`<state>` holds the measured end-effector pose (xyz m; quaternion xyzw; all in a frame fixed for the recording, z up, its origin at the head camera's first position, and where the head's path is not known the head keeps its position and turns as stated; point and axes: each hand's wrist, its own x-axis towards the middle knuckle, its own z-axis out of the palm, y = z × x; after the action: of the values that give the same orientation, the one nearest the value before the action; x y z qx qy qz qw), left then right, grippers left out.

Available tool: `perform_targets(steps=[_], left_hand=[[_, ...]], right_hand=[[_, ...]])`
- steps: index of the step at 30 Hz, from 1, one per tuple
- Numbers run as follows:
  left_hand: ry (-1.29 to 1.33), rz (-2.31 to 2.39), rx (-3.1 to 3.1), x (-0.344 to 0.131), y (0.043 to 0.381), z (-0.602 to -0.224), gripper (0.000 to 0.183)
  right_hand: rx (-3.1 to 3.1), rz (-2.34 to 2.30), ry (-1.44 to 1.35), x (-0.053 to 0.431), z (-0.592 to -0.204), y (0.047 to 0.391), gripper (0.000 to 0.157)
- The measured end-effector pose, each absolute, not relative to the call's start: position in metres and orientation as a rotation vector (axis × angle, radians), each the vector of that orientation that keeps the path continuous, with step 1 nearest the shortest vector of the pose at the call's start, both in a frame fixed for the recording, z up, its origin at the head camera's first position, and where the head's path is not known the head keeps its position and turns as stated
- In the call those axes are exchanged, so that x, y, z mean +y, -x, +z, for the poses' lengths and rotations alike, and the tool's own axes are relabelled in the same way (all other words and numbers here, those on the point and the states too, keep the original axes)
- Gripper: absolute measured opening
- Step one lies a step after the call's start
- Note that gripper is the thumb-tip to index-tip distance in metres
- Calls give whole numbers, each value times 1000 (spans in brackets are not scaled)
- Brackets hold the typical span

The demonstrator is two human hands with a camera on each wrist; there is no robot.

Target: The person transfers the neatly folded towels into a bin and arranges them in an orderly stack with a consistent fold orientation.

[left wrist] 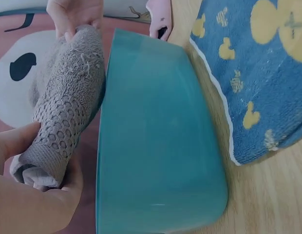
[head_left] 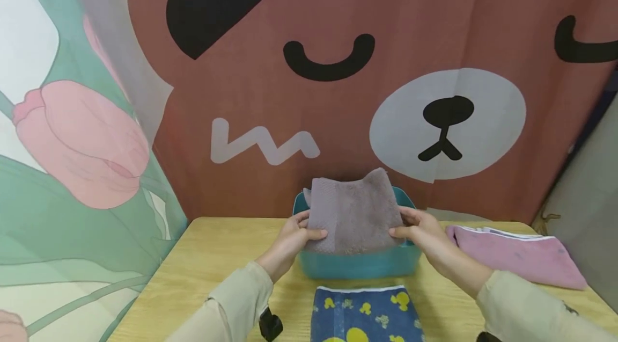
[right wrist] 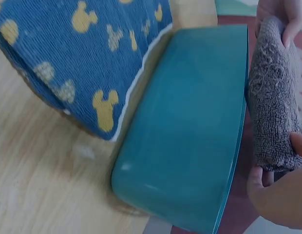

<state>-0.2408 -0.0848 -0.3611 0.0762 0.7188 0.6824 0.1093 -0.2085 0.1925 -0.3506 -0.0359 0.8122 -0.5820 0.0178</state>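
Backdrop: brown curtain (head_left: 260, 106) printed with a bear's face, hung beyond the fingers; floral curtain (head_left: 82, 143) with pink tulips, seen to the fingers' left. Surface: wood-grained table (head_left: 227, 256), set below the fingers.

Item one: taupe towel (head_left: 357, 216), folded, held up between the two sets of fingers, above the near part of the bin. Its left edge is pinched by the left hand (head_left: 294, 237), the thumb laid on the near face and the fingers placed behind; its right edge is pinched likewise by the right hand (head_left: 425, 229). Layered folds are shown at the left fingers, with an openwork band beside them; loose threads are seen along the lower fold. Whether the rim is touched by the cloth cannot be told.

Item two: teal bin (head_left: 359, 267), stood on the table directly below the fingers.

Item three: blue towel (head_left: 367, 315), patterned in yellow and edged in white, laid nearer the wearer than the fingers, just before the bin.

Item four: pink towel (head_left: 521, 256), folded, laid to the right of the right fingers.
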Motion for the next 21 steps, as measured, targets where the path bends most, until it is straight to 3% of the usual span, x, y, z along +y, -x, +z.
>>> perform_targets(steps=[21], left_hand=[[-141, 1927, 2220, -73, 272, -374, 78]], right_hand=[[2592, -1720, 96, 198, -367, 245, 68]])
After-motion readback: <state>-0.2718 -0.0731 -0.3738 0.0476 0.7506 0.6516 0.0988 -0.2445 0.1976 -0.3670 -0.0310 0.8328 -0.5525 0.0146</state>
